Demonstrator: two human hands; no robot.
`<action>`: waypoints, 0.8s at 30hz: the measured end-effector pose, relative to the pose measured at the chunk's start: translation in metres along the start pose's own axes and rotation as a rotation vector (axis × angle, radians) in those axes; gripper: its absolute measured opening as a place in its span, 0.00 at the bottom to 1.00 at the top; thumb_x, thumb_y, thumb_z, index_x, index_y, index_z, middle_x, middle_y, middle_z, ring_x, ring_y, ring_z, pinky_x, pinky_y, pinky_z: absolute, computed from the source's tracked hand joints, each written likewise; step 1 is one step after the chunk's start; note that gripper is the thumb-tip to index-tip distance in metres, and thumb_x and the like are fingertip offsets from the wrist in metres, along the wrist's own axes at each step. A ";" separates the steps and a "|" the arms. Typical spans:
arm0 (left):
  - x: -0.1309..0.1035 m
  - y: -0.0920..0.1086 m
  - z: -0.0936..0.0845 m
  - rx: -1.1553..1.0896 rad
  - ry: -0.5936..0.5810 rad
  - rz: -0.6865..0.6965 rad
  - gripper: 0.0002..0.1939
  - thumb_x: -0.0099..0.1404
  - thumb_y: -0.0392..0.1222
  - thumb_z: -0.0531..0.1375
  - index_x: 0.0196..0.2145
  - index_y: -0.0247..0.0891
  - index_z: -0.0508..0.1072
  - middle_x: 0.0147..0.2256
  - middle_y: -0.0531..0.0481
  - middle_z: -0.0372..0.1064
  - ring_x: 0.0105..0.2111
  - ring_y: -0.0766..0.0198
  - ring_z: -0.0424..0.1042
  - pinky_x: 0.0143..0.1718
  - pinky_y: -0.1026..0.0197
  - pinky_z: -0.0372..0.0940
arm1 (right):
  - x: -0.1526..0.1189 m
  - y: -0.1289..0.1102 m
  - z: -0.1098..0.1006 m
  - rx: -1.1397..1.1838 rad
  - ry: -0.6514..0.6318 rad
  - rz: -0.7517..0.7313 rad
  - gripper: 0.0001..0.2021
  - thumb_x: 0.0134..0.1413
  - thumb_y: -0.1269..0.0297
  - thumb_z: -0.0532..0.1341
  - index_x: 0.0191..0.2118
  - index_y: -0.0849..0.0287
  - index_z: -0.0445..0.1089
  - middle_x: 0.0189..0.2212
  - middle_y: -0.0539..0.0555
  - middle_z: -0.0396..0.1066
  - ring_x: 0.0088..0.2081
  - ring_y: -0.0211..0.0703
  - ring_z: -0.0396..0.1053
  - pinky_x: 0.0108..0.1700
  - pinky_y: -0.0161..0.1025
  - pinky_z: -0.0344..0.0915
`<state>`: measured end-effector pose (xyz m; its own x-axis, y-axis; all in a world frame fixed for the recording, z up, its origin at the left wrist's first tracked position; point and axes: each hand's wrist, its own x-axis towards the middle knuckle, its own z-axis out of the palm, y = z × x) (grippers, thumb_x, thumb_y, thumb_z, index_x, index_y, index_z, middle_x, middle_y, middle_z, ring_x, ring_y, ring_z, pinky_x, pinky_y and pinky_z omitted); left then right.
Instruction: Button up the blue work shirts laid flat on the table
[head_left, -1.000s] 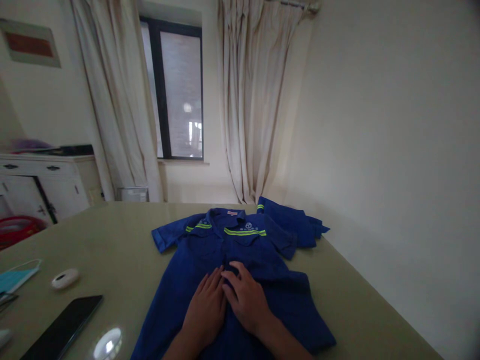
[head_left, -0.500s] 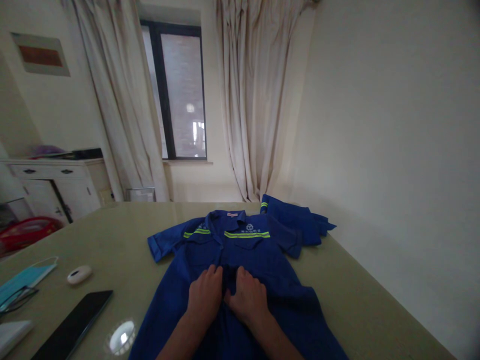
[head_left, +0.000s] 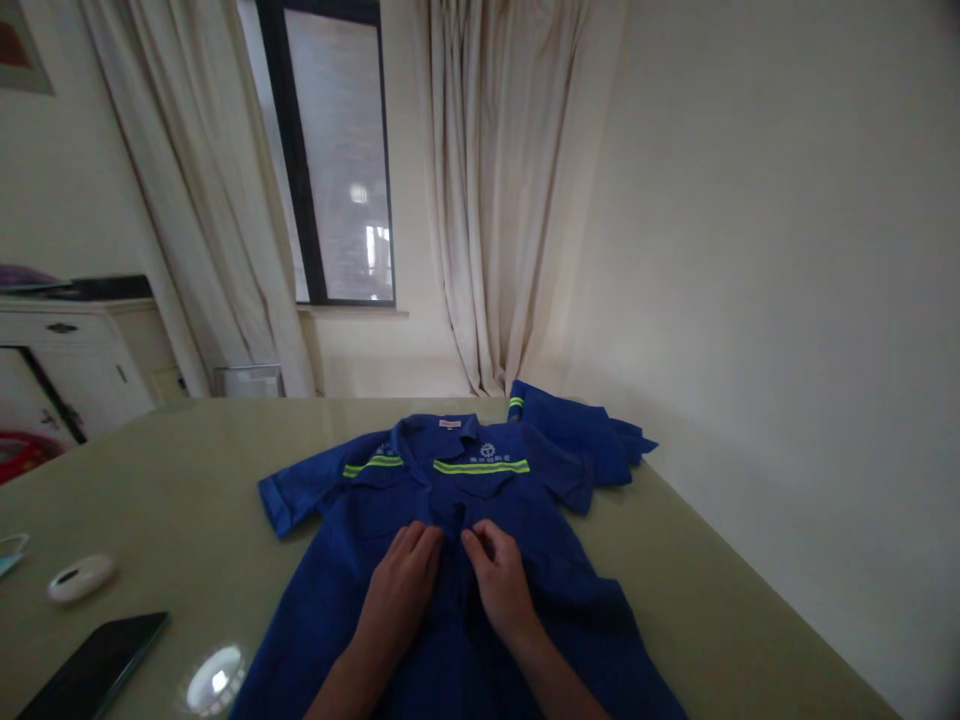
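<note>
A blue short-sleeved work shirt with yellow-green reflective stripes lies face up on the table, collar pointing away from me. My left hand is closed on the shirt's front, just left of its centre opening. Across the opening, my right hand pinches the other front edge between thumb and fingers. A small fold of cloth stands up between the two hands. Whether a button is under my fingertips I cannot tell.
Folded blue cloth with a matching stripe lies beyond the right sleeve, near the wall. On the left of the greenish table are a black phone, a small pale oval case and part of a face mask.
My view has turned slightly, so the scene shifts left. My right hand has moved a little away from the left and changed to a thumb-and-finger pinch. The shirt lies much the same.
</note>
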<state>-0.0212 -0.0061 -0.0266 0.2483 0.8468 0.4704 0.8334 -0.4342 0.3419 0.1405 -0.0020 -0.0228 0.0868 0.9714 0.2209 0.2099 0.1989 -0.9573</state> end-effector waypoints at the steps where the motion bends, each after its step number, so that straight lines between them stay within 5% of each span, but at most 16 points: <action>1: 0.002 -0.001 0.000 -0.030 0.034 0.041 0.11 0.75 0.36 0.50 0.43 0.43 0.72 0.41 0.49 0.73 0.42 0.58 0.72 0.47 0.56 0.68 | 0.000 0.001 0.001 0.056 0.010 0.003 0.14 0.59 0.52 0.60 0.31 0.58 0.71 0.26 0.50 0.71 0.30 0.43 0.68 0.34 0.36 0.62; 7: 0.005 -0.007 0.007 -0.133 0.082 0.054 0.12 0.75 0.36 0.49 0.43 0.43 0.73 0.37 0.49 0.74 0.39 0.57 0.72 0.45 0.54 0.68 | -0.001 0.003 0.002 0.228 -0.039 0.047 0.16 0.55 0.52 0.64 0.39 0.60 0.76 0.31 0.54 0.76 0.35 0.48 0.73 0.39 0.39 0.66; 11: 0.004 -0.005 0.005 -0.281 0.034 -0.046 0.11 0.74 0.39 0.51 0.42 0.43 0.73 0.37 0.50 0.74 0.38 0.58 0.73 0.42 0.56 0.68 | -0.003 0.001 0.002 0.114 -0.064 0.007 0.15 0.57 0.53 0.63 0.39 0.60 0.77 0.29 0.54 0.76 0.31 0.46 0.72 0.35 0.38 0.66; 18: 0.003 0.001 -0.003 -0.488 -0.027 -0.185 0.06 0.68 0.39 0.57 0.39 0.43 0.75 0.38 0.50 0.78 0.39 0.59 0.77 0.44 0.57 0.70 | -0.011 -0.005 0.003 -0.118 -0.057 -0.139 0.13 0.62 0.59 0.58 0.41 0.57 0.78 0.37 0.56 0.78 0.38 0.48 0.75 0.42 0.38 0.69; 24: -0.004 -0.002 0.006 -0.376 0.058 -0.163 0.11 0.67 0.35 0.56 0.44 0.44 0.75 0.41 0.51 0.78 0.43 0.59 0.77 0.47 0.56 0.71 | -0.011 -0.003 0.003 -0.152 -0.061 -0.134 0.14 0.61 0.59 0.58 0.42 0.58 0.79 0.37 0.57 0.80 0.37 0.48 0.76 0.42 0.39 0.71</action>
<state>-0.0210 -0.0066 -0.0344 0.0908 0.8999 0.4265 0.6180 -0.3867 0.6845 0.1355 -0.0130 -0.0228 -0.0099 0.9447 0.3278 0.3602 0.3092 -0.8801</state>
